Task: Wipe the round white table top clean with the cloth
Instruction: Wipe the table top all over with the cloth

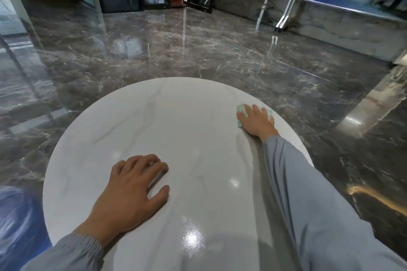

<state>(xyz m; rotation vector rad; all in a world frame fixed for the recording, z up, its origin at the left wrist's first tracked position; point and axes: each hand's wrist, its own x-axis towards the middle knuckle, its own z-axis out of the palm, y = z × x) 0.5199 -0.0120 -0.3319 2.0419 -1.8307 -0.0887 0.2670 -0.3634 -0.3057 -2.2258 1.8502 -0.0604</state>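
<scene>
Now pressing the cloth (240,109) flat under the right hand (256,123), fingers spread, at the far right rim of the tabletop (176,116) (most bare top lying leftward); bracing with the left hand (132,189), empty and splayed, near-left.

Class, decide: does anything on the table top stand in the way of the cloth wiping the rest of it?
Only the left hand, resting on the near-left part of the table. The right hand presses the cloth at the far right edge.
</scene>
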